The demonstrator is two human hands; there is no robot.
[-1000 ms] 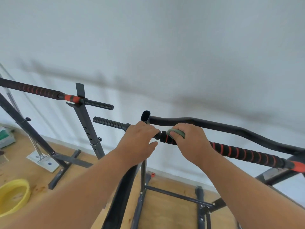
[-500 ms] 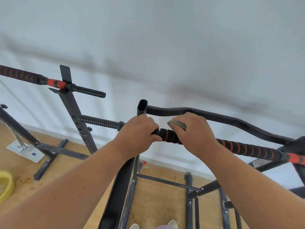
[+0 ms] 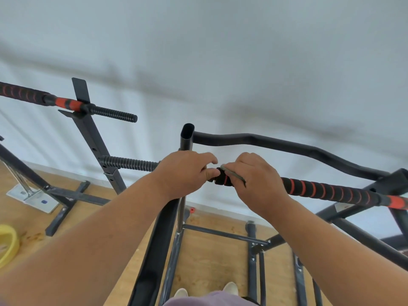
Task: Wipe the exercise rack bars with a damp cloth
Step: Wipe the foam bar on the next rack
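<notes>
Rack bar (image 3: pixel 326 192) foam sits just right of my right grip (image 3: pixel 254 182), which still pinches the grey-green cloth (image 3: pixel 233 173) at its end, barely shifted, while my left grip (image 3: pixel 185 173) stays clenched beside it, so wiping has hardly advanced.

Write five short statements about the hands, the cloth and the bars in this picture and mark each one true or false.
1. The right hand holds the cloth against the foam-covered bar. True.
2. The left hand hangs free of the rack. False: it grips the bar next to the upright tube.
3. The foam grip is black with red rings. True.
4. The cloth is bright yellow. False: it is grey-green; the yellow thing is a ring on the floor at far left.
5. The curved black bar lies beyond the hands, toward the wall. True.
</notes>
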